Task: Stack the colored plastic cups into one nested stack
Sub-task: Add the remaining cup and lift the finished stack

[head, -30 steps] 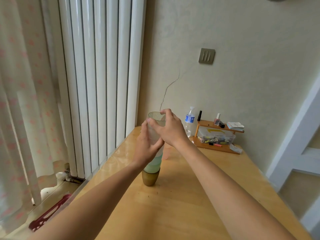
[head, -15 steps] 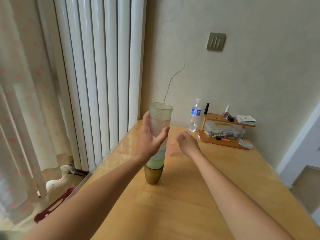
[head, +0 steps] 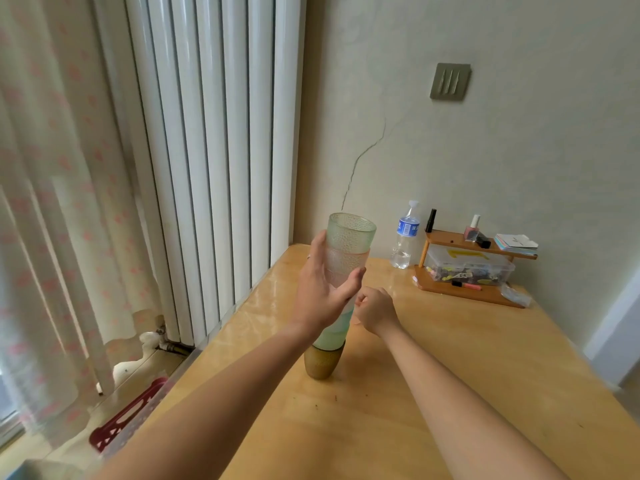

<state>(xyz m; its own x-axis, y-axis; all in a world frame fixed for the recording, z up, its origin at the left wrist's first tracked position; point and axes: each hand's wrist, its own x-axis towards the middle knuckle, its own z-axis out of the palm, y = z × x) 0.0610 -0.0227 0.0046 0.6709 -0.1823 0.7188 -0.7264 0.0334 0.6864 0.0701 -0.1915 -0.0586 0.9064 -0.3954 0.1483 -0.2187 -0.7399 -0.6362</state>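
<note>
I am taking the stack of cups (head: 334,296) as my landmark; it is standing upright on the wooden table (head: 450,358), brown cup at the base, green above, a clear pebbled one on top. On its near-left side my left hand (head: 320,292) is cupping the column with fingers spread, palm against the wall, thumb across the front (steadying more than gripping, as I judge it). Just right of the stack my right hand (head: 375,308) is reaching low with fingers curled; a sliver of a pale pink cup (head: 355,321) is showing beside it, but I cannot tell whether the fingers are closing on it.

I am judging these cups light, stiff and faintly grippy from the texture, and the tall column top-heavy, so I am planning to hold it at mid-height and take any loose cup by its wall near the rim.

Beyond the stack, to its right, a water bottle (head: 405,237) and a small wooden shelf (head: 474,268) are sitting against the wall.
</note>
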